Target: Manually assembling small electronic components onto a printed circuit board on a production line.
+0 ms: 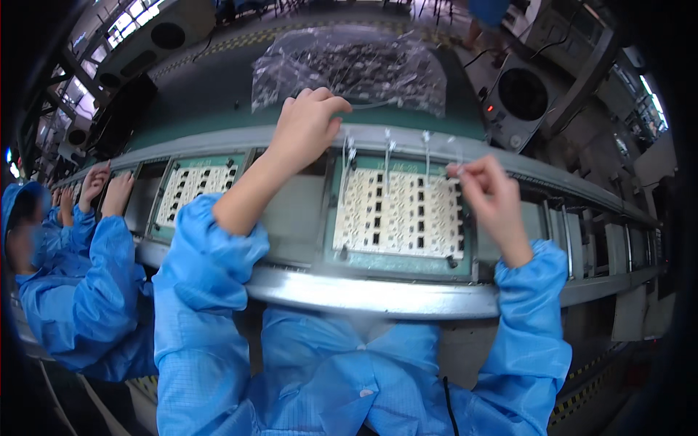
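In front of me lies a green fixture board (398,269) carrying a white panel of circuit boards (399,218) with rows of black parts. Thin white wire leads with small connectors, such as one white lead (427,149), stand along its far edge and hang over the panel. My right hand (494,200) is at the panel's far right corner, thumb and forefinger pinched on a thin white lead, its tip hard to make out. My left hand (307,127) is raised over the far rail, fingers loosely bent and thumb apart, with nothing visible in it.
A clear plastic bag (349,69) of small dark and white parts lies beyond the metal rail (378,294) conveyor. Another loaded fixture (196,190) sits to the left, near a co-worker's hands (116,192) and blue sleeves. A fan unit (520,94) stands at far right.
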Demonstrator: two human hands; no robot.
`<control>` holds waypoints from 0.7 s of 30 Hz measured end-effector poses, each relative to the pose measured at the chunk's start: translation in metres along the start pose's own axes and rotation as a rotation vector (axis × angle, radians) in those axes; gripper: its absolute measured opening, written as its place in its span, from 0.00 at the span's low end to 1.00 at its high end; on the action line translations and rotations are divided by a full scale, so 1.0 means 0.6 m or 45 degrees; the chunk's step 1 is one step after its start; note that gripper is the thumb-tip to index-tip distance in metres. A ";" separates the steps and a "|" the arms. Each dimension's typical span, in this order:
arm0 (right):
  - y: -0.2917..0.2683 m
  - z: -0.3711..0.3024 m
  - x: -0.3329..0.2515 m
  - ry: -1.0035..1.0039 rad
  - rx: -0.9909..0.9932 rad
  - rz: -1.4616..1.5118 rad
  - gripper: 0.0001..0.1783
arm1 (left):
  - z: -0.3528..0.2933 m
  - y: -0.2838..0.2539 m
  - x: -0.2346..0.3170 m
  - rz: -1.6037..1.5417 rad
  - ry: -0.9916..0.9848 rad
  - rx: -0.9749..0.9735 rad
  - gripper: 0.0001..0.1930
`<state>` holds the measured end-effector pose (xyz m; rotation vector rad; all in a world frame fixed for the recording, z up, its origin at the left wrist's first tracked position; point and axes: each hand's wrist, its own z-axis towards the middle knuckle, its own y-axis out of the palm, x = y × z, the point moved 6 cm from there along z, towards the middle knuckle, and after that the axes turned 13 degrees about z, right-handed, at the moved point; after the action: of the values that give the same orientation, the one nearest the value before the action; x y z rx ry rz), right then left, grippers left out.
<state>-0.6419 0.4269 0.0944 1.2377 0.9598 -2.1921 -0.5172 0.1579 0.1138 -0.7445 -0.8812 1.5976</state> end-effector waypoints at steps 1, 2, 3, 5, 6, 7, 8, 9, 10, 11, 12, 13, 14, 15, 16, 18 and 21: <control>0.016 -0.004 -0.009 -0.108 -0.018 -0.042 0.03 | 0.022 0.030 -0.026 0.061 -0.136 -0.054 0.09; 0.026 -0.010 -0.012 -0.141 -0.035 -0.047 0.03 | 0.037 0.058 -0.043 0.108 -0.271 -0.113 0.10; 0.033 -0.019 -0.011 -0.165 -0.048 -0.053 0.04 | 0.046 0.075 -0.040 0.093 -0.256 -0.082 0.10; 0.036 -0.033 -0.012 -0.221 -0.032 -0.088 0.04 | 0.051 0.103 -0.040 0.375 -0.224 -0.138 0.11; 0.034 -0.037 -0.014 -0.192 -0.038 -0.053 0.04 | 0.053 0.111 -0.041 0.362 -0.210 -0.127 0.11; 0.027 -0.037 -0.013 -0.187 -0.027 -0.066 0.04 | 0.052 0.122 -0.045 0.358 -0.213 -0.156 0.10; 0.024 -0.039 -0.009 -0.163 -0.003 -0.037 0.04 | 0.049 0.124 -0.040 0.354 -0.211 -0.202 0.10; 0.022 -0.040 -0.003 -0.135 0.019 -0.004 0.04 | 0.051 0.124 -0.038 0.341 -0.199 -0.218 0.10; 0.019 -0.035 0.004 -0.135 0.024 -0.007 0.04 | 0.058 0.120 -0.047 0.259 -0.257 -0.204 0.09; 0.021 -0.029 0.009 -0.188 -0.001 -0.063 0.04 | 0.058 0.109 -0.055 0.176 -0.328 -0.200 0.09; 0.024 -0.023 0.011 -0.203 -0.040 -0.117 0.04 | 0.056 0.100 -0.072 -0.058 -0.356 -0.093 0.09; 0.028 -0.025 0.005 -0.216 -0.090 -0.170 0.03 | 0.050 0.091 -0.093 -0.293 -0.398 0.016 0.10; 0.035 -0.026 -0.015 -0.304 -0.087 -0.225 0.04 | 0.052 0.089 -0.113 -0.387 -0.462 -0.056 0.11; 0.037 -0.026 -0.011 -0.280 -0.112 -0.218 0.04 | 0.053 0.086 -0.124 -0.481 -0.518 -0.122 0.12; 0.043 -0.030 -0.006 -0.312 -0.175 -0.271 0.04 | 0.047 0.078 -0.117 -0.724 -0.554 -0.113 0.12; 0.052 -0.034 -0.005 -0.326 -0.236 -0.329 0.03 | 0.037 0.047 -0.097 -1.112 -0.498 -0.040 0.13; 0.057 -0.036 -0.004 -0.275 -0.258 -0.387 0.03 | -0.001 -0.010 -0.071 -1.040 -0.631 -0.123 0.13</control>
<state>-0.6063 0.4206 0.0766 0.7863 1.3092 -2.3235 -0.5055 0.1167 0.1190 0.0058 -1.4014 0.9982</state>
